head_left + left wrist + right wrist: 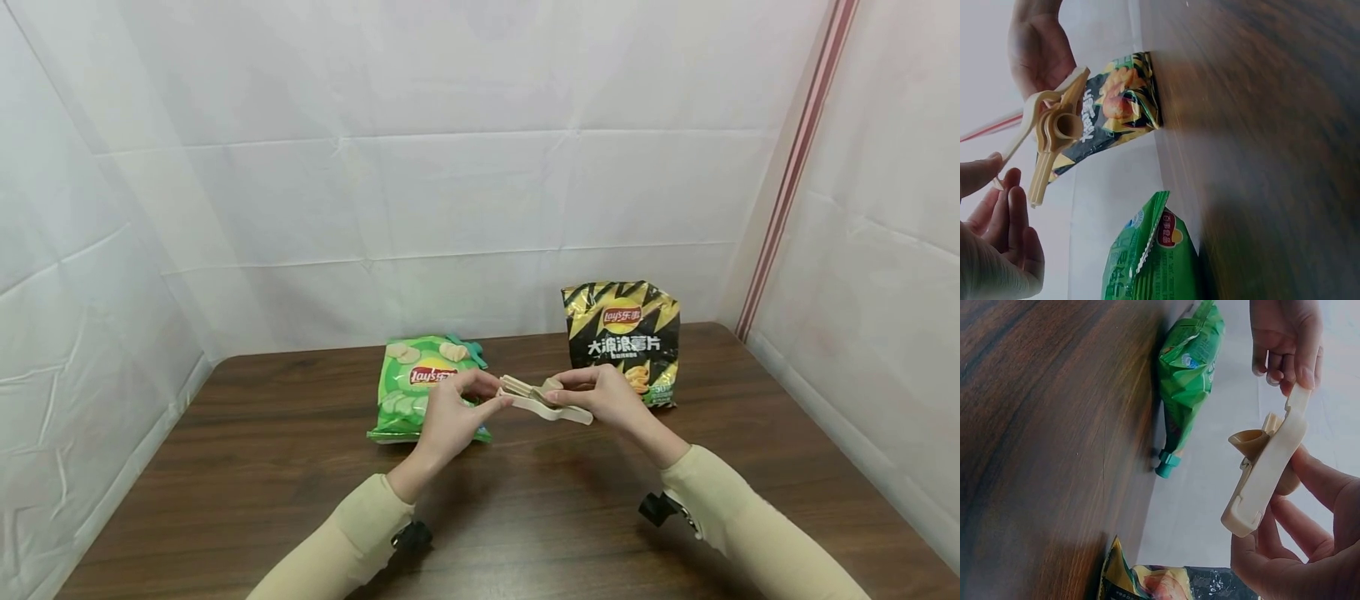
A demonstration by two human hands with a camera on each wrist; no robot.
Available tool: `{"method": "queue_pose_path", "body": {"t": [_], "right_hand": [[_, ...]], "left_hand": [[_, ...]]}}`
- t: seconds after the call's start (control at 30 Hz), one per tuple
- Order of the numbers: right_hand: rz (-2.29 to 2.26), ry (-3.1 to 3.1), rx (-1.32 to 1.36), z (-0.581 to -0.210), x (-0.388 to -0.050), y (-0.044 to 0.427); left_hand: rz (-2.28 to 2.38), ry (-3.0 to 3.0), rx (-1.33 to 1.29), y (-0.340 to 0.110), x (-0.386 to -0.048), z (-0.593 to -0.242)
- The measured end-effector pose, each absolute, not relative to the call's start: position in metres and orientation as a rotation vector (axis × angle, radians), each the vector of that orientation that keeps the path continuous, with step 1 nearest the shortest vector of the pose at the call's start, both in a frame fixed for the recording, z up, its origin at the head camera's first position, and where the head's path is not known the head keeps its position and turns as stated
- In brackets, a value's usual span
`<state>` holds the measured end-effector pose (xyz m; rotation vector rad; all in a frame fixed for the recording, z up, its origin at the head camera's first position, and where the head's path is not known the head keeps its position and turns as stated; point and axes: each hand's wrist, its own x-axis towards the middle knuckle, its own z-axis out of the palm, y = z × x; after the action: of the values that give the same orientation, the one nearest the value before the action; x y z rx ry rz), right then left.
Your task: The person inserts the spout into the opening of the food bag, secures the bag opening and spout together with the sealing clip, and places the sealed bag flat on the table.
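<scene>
- Green chip bag (416,387), leftmost: a teal fitting (1167,464) sits at its far end; the left hand covers part of the front.
- Left hand (454,415): thumb and fingertips pinch one end of the clip's smooth arm.
- Cream clip (1270,469): held above the table (300,433), between the bags; its two arms stand apart in a narrow V, a spout (1249,442) on one. Likely light, stiff plastic, a bit slippery; hinge probably its weak point. Best held by the arm ends, spout free.
- Right hand (611,402): pinches near the spout; exact finger contact partly hidden behind the clip.
- Black chip bag (622,333), rightmost: upright, cut off in the right wrist view.
</scene>
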<state>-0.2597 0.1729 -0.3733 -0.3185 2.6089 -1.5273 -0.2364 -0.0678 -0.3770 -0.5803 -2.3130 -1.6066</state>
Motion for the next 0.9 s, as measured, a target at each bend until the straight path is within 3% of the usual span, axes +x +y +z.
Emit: {"method": "queue_pose_path", "body": {"t": [0.9], "right_hand": [[-1.41,2.691,-0.351,-0.3736,-0.2578,0.1734]], "left_hand": [[-1.629,-2.343,-0.611,-0.0653,-0.236,-0.381]]}}
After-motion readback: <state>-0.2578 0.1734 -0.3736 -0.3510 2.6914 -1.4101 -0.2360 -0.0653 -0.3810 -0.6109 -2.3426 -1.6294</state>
